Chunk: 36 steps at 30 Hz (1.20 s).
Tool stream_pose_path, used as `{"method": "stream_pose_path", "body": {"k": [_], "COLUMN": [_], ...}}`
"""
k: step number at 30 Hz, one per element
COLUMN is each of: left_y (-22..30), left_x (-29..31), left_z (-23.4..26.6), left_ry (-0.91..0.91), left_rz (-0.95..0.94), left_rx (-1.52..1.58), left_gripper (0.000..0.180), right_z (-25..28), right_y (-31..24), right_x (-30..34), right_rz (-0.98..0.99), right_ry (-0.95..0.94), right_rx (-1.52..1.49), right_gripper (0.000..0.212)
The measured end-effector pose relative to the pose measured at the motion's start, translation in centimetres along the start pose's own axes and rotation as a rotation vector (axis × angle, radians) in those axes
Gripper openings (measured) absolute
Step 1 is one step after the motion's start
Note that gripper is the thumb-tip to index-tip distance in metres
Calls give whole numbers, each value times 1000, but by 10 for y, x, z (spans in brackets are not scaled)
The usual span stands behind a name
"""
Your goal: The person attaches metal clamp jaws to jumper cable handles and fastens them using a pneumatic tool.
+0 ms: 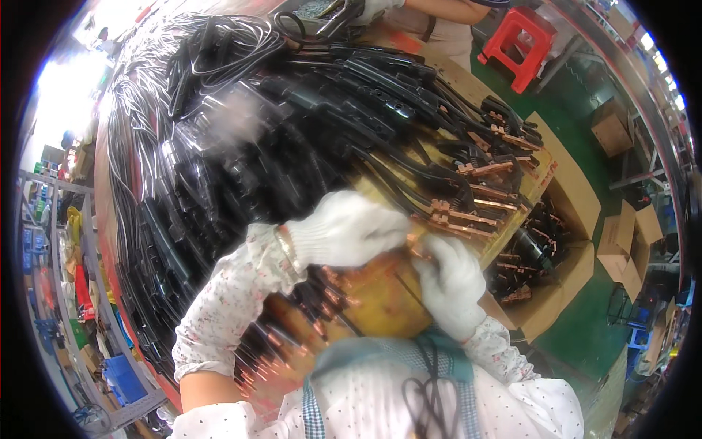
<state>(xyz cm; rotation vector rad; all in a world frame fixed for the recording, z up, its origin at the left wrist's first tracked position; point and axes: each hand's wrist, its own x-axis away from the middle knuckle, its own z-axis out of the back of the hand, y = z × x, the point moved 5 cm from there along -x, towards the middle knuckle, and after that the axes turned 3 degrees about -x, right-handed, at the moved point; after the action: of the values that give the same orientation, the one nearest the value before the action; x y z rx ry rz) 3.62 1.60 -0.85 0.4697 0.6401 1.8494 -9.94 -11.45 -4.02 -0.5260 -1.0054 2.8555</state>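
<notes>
My left hand [358, 228], in a white knit glove, is closed at the middle of the worktable, its fingertips blurred. Beside it my right hand [450, 282], gloved alike, has its fingers curled in. A small copper-coloured part [415, 246] shows between the two hands, gripped at their fingertips; the gloves cover most of it. Under my hands lies a worn yellow surface [384, 296]. Just beyond them to the right, several black clamps with copper jaws [468, 218], like welding electrode holders, lie in rows. Copper-tipped cable ends [274, 340] spread near my left forearm.
A great heap of black handles and cables [241, 157] covers the table's left and far side. An open carton [559, 285] with copper-jawed clamps stands right. Farther off are a red stool [519, 47], another carton [629, 245] and a co-worker's gloved hand [376, 9] at a tray.
</notes>
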Motion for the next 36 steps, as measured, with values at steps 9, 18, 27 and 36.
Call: {"method": "stream_pose_path", "body": {"k": [9, 18, 27, 36], "left_y": [4, 6, 1, 2], "left_x": [-1, -4, -1, -2], "left_z": [3, 0, 1, 1], "left_ry": [-22, -128, -124, -125], "left_rz": [-15, -11, 0, 73], "left_rx": [-27, -60, 24, 69], "left_gripper": [17, 14, 15, 17], "right_z": [-2, -5, 13, 1], "right_y": [1, 0, -13, -16], "right_x": [-3, -10, -33, -32], "right_rz": [-30, 115, 427, 357], "right_ry": [52, -43, -156, -282], "right_rx": [-67, 68, 176, 214], "right_gripper": [37, 43, 42, 31]}}
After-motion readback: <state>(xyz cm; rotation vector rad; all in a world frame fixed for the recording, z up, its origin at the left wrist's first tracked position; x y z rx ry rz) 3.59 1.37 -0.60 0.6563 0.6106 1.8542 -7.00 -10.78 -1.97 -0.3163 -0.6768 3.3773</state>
